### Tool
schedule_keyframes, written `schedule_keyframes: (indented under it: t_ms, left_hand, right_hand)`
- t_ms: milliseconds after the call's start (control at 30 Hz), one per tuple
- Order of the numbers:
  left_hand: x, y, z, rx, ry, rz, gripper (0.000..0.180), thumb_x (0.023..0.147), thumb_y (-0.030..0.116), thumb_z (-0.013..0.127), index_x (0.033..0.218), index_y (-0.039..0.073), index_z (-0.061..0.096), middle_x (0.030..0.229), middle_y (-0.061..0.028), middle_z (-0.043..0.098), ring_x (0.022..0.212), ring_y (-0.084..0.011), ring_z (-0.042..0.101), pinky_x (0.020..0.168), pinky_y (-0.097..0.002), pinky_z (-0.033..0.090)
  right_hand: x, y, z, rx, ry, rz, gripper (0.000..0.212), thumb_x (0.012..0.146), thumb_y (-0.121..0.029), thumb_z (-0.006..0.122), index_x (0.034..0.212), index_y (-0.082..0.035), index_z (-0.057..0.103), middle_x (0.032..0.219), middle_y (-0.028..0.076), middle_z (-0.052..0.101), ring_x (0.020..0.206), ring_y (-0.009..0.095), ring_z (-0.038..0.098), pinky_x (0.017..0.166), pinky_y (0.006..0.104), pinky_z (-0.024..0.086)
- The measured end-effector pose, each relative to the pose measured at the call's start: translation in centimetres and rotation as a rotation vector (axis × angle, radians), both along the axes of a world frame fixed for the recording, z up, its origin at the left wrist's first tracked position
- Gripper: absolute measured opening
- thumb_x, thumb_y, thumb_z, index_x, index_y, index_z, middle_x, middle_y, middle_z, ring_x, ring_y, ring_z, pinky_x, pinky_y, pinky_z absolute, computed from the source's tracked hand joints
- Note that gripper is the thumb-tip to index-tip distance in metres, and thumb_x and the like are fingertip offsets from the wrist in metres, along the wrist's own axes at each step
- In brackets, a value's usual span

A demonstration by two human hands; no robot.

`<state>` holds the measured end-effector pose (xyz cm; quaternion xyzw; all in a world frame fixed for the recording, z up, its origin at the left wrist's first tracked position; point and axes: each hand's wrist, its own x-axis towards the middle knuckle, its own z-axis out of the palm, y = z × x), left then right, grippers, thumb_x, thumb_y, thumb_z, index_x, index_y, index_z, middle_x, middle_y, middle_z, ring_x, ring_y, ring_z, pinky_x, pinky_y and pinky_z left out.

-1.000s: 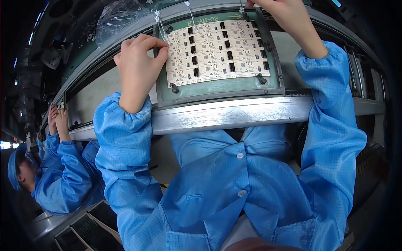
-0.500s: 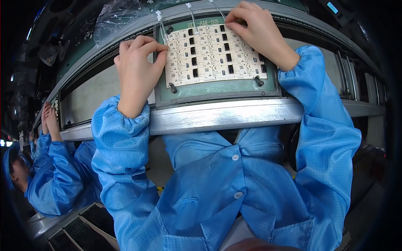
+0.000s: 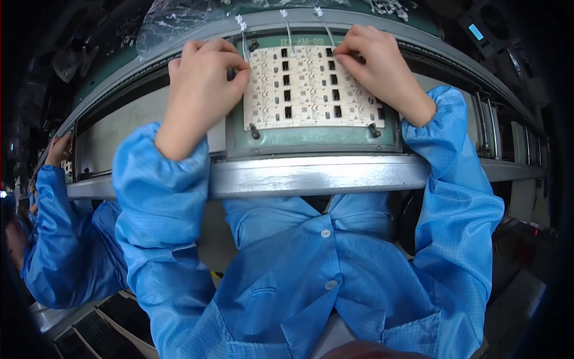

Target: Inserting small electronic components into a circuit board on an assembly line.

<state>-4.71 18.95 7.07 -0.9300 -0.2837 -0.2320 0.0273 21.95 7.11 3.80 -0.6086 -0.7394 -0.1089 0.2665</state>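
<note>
Dark fisheye margins, bright glare along the metal rail (image 3: 320,176)

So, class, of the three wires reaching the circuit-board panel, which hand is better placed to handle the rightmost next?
Probably the right hand, beside the lower end of the rightmost wire, near the upper edge of the panel. The left hand is at the panel's left edge, near the leftmost wire.

Circuit-board panel (image 3: 311,91) on a tray (image 3: 299,140): left hand (image 3: 206,81) at its left edge, right hand (image 3: 375,67) over its far right; rail (image 3: 317,176) before, plastic sheeting (image 3: 179,30) behind left (co-worker (image 3: 66,257) farther left).
</note>
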Motion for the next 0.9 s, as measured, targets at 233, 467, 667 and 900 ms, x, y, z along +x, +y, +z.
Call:
schedule_keyframes:
  t_ms: [233, 467, 667, 900]
  left_hand:
    - [0.1, 1.8, 3.7, -0.022, 0.472, 0.572, 0.050, 0.097, 0.049, 0.053, 0.088, 0.005, 0.075, 0.098, -0.0180, 0.072, 0.098, -0.0402, 0.066, 0.083, -0.0568, 0.050]
    - [-1.4, 0.1, 1.0, -0.716, 0.135, 0.360, 0.064, 0.100, 0.052, 0.050, 0.094, -0.009, 0.070, 0.088, -0.0220, 0.072, 0.082, -0.0331, 0.068, 0.080, -0.0345, 0.049]
    - [-3.2, 3.1, -0.1, -0.849, 0.123, -0.011, 0.058, 0.101, 0.047, 0.050, 0.095, -0.005, 0.073, 0.088, -0.0255, 0.071, 0.086, -0.0339, 0.069, 0.081, -0.0373, 0.051]
    - [10.0, 7.9, 3.0, -0.128, -0.030, -0.333, 0.024, 0.089, 0.018, 0.059, 0.108, 0.010, 0.072, 0.095, -0.0155, 0.071, 0.092, -0.0358, 0.068, 0.079, -0.0458, 0.054]
  right_hand:
    - [-0.4, -1.7, 1.9, -0.160, -0.002, 0.017, 0.021, 0.089, -0.008, 0.060, 0.106, -0.005, 0.073, 0.099, 0.008, 0.061, 0.100, 0.024, 0.056, 0.089, 0.0371, 0.041]
    - [13.2, 2.5, 0.7, 0.100, 0.073, -0.343, 0.016, 0.089, -0.019, 0.065, 0.096, -0.004, 0.067, 0.089, 0.012, 0.065, 0.085, 0.030, 0.065, 0.074, 0.0398, 0.052]
    - [8.1, 7.1, -0.1, -0.035, -0.144, -0.386, 0.026, 0.090, -0.036, 0.067, 0.093, -0.010, 0.068, 0.090, 0.008, 0.067, 0.087, 0.029, 0.065, 0.074, 0.0421, 0.049]
    - [6.3, 8.0, 3.0, 0.045, 0.451, -0.312, 0.014, 0.084, -0.014, 0.067, 0.089, -0.002, 0.066, 0.078, 0.016, 0.067, 0.073, 0.031, 0.067, 0.066, 0.0397, 0.051]
